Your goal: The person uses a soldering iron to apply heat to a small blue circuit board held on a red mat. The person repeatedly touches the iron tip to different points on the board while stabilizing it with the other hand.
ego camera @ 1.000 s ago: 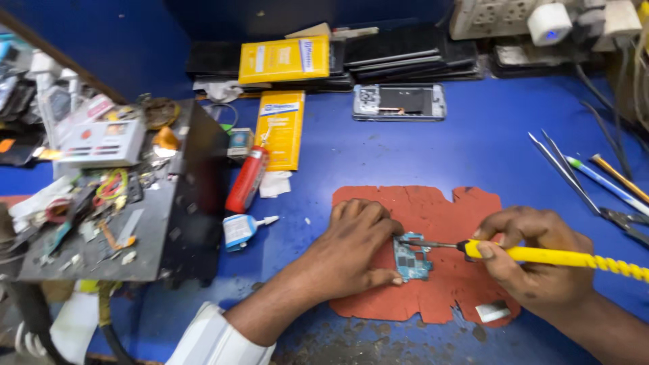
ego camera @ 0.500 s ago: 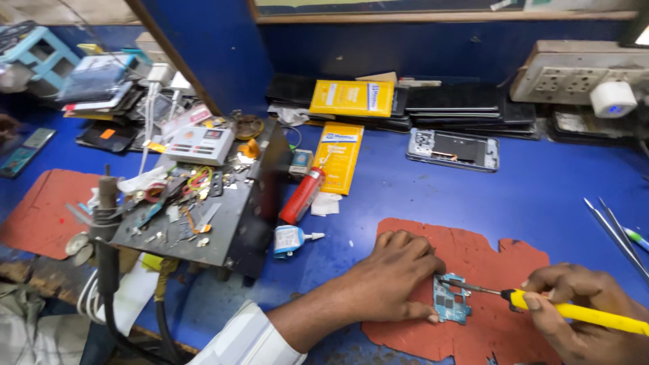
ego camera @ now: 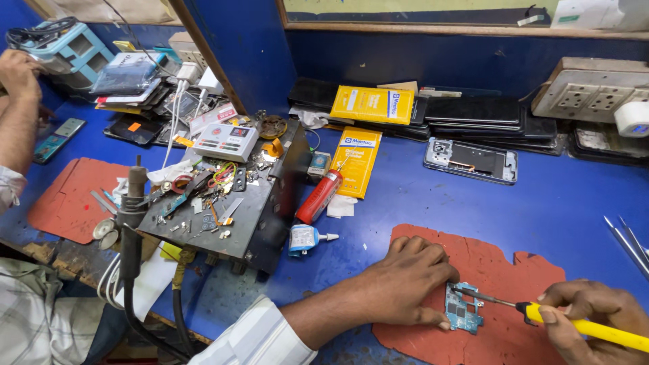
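My left hand (ego camera: 405, 280) rests flat on the red rubber mat (ego camera: 493, 260), its fingertips pinning the left edge of a small blue circuit board (ego camera: 464, 311). My right hand (ego camera: 595, 318) grips a yellow-handled soldering iron (ego camera: 588, 326) at the lower right. The iron's thin metal tip reaches left onto the top of the board.
A black station box (ego camera: 270, 216) strewn with small parts sits at the centre left, with a red cylinder (ego camera: 319, 197), a small glue bottle (ego camera: 305, 238) and a yellow packet (ego camera: 357, 162) beside it. Stacked phones (ego camera: 473, 111), an open phone back (ego camera: 471, 161), tweezers (ego camera: 629, 240). Another person's arm (ego camera: 17, 108) at far left.
The view has swung further left and up, bringing the second red mat and another person's arm into sight. My hands stay on the board and the iron.
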Demonstrator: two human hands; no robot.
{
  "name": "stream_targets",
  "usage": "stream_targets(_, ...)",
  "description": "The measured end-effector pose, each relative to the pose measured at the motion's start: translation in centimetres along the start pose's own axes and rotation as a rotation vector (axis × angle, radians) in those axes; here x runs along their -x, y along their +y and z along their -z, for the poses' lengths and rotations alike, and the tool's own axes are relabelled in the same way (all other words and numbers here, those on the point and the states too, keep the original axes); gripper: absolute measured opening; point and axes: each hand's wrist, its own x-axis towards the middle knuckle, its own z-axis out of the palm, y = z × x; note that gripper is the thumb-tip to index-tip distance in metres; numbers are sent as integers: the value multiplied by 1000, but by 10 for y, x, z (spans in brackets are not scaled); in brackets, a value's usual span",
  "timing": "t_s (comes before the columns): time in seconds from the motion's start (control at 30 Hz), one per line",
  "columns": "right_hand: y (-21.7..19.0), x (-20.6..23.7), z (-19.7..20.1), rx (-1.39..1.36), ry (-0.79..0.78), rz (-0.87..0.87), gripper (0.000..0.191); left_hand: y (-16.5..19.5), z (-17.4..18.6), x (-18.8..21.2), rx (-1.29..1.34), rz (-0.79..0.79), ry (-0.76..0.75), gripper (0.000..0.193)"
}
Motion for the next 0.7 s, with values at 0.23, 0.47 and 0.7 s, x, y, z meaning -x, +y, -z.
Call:
stream_targets(0.23,2,-3,-1,-65,36,-42,25,-3,3,-2,23,16,-18,72)
stream_targets(0.47,-32,-17,-11,-73,21,-84,25,-6,7,-4,23,9,-3,70)
stream_targets(0.7,-62,-34,-15,79,19,-113,24,-5,6,-9,19,5,-9,69)
